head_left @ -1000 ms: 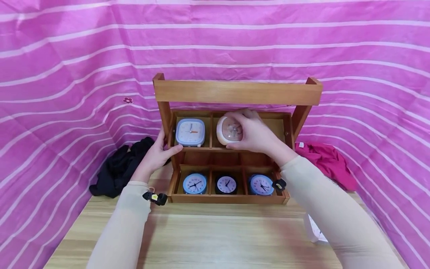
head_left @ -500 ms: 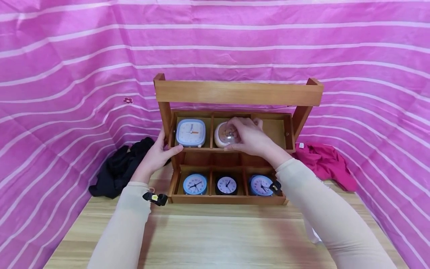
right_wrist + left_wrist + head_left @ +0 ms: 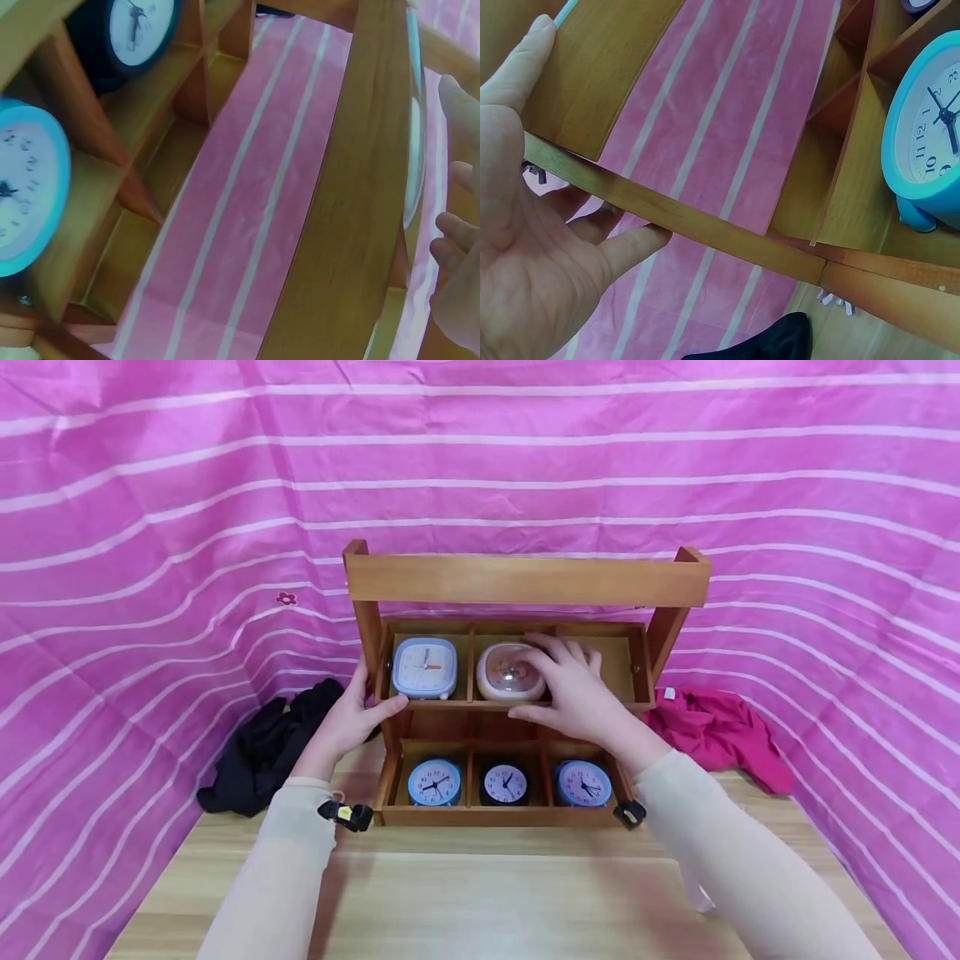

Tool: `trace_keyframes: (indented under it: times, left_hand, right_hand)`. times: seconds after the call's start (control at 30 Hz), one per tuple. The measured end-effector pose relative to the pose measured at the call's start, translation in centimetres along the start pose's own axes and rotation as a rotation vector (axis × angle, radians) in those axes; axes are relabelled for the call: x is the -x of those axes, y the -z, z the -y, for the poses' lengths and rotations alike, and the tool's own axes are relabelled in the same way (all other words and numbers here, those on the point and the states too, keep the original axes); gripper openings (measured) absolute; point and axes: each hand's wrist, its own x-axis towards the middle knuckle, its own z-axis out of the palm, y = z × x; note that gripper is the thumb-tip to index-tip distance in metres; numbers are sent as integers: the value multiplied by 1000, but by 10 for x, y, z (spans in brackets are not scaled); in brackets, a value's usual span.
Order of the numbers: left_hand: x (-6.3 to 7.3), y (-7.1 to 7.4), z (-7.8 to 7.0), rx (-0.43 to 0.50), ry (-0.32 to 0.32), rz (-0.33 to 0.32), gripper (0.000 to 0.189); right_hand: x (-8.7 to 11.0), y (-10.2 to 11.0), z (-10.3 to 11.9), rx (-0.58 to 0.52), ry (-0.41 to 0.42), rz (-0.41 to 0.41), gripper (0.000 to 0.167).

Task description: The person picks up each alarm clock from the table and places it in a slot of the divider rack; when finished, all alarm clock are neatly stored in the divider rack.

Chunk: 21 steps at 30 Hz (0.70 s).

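A two-tier wooden rack (image 3: 525, 580) stands on the table. My left hand (image 3: 347, 720) grips its left side post, thumb on the upper tier's front edge and fingers behind the post, as the left wrist view shows. A pale pink alarm clock (image 3: 512, 673) with a domed face sits in the upper middle compartment. At its right side is my right hand (image 3: 581, 700), fingers loosely spread; the right wrist view shows a gap between fingertips and clock. The upper left compartment holds a square blue-and-white alarm clock (image 3: 425, 668).
The lower tier holds a light blue alarm clock (image 3: 435, 783), a black alarm clock (image 3: 505, 785) and another blue alarm clock (image 3: 583, 783). Black cloth (image 3: 262, 752) lies left of the rack, red cloth (image 3: 712, 731) right. A white object (image 3: 702, 895) is partly hidden by the right forearm.
My right hand has set the pink clock down in the upper middle compartment, let go and drawn off to the right. The left hand keeps its grip. The head view has tilted slightly up.
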Motion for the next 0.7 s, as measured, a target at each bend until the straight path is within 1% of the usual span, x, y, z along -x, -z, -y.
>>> trace_keyframes:
  times: [0.1,0.2,0.27,0.37,0.5,0.6,0.7]
  left_hand:
    - [3,-1,2,-14,8,-3,99]
    - [2,-2,2,-14,-1,-5,98]
    - [1,-3,1,-9,-8,-2,99]
    - [0,-5,0,6,-4,9,100]
    - [1,-7,-1,1,-1,14,100]
    - [1,-5,-1,-15,-16,6,99]
    - [0,0,0,-21,-20,-4,97]
  right_hand:
    - [21,1,-1,3,15,-24,80]
    - [47,6,-2,11,-6,-44,81]
    - [66,9,-4,14,-34,-61,81]
    - [101,9,-7,24,-92,-88,81]
    - [150,7,-10,32,-190,-107,87]
    - [185,7,-13,35,-264,-74,103]
    - [219,5,-19,52,-332,10,120]
